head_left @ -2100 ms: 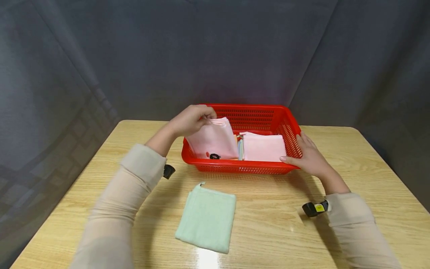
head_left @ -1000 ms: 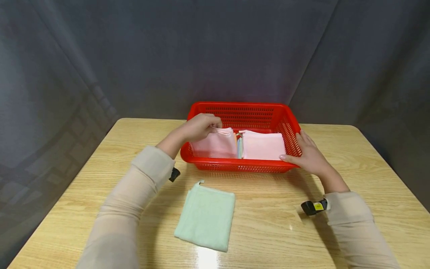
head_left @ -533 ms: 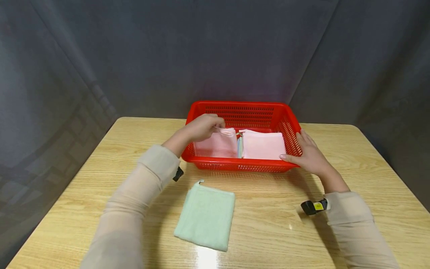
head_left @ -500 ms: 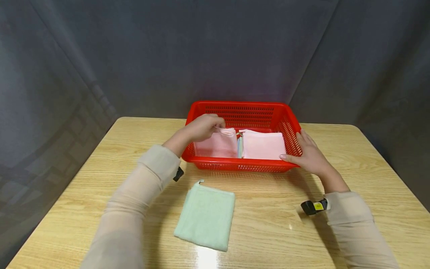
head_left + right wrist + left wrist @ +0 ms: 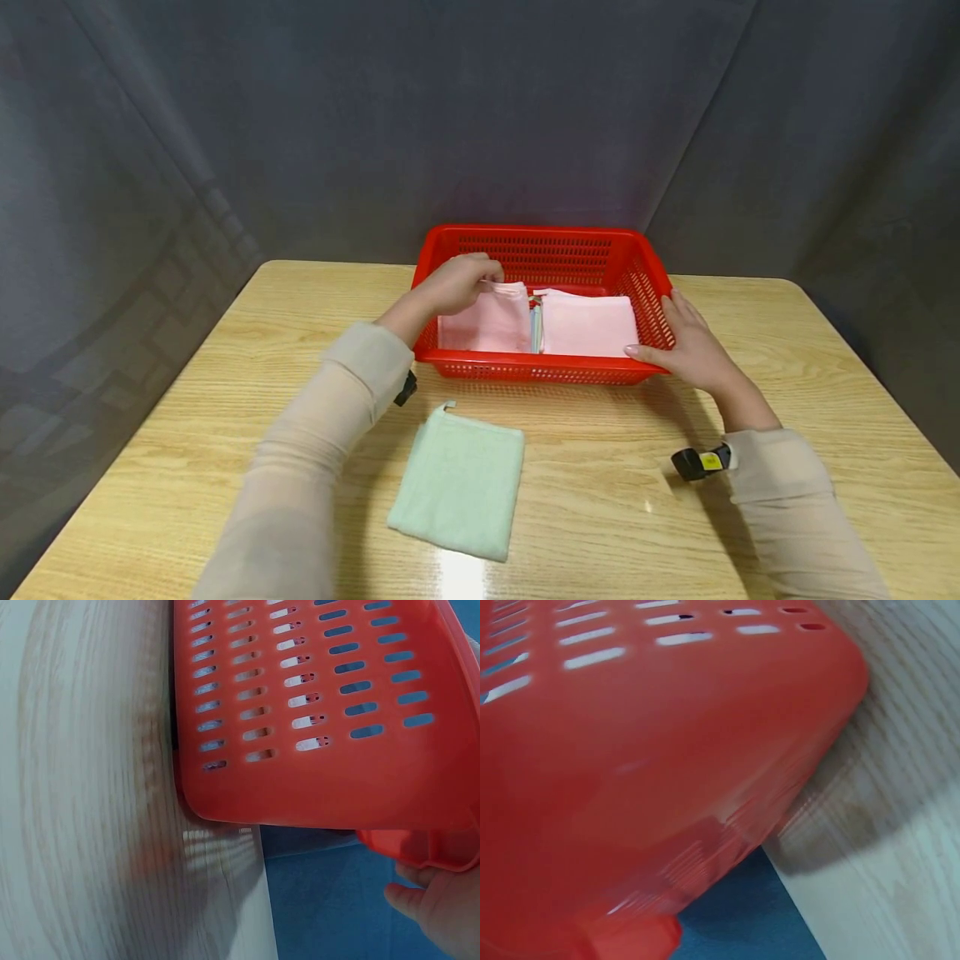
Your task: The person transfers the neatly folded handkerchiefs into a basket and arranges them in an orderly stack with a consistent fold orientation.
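My left hand (image 5: pixel 457 285) reaches over the left end of a red plastic basket (image 5: pixel 534 360) and pinches the top edge of a folded pink cloth (image 5: pixel 489 323). That cloth stands inside, against the basket's front. On the right half of the basket lies another folded pink cloth (image 5: pixel 588 327), and narrow edges of folded pastel cloths (image 5: pixel 536 329) show between the two. My right hand (image 5: pixel 693 354) grips the basket's front right corner, thumb over the front rim and fingers along the side. The left wrist view shows only the basket's outer wall (image 5: pixel 652 750); the right wrist view shows the fingers at its rim.
A folded mint-green cloth (image 5: pixel 461 483) with a small hanging loop lies on the wooden table (image 5: pixel 600 500) in front of the basket. Dark curtains (image 5: pixel 480 117) hang behind the table and along both sides.
My left hand has lowered the pink cloth into the basket and shifted a little right with it. The dark and red print on it has gone out of sight. My right hand has stayed put.
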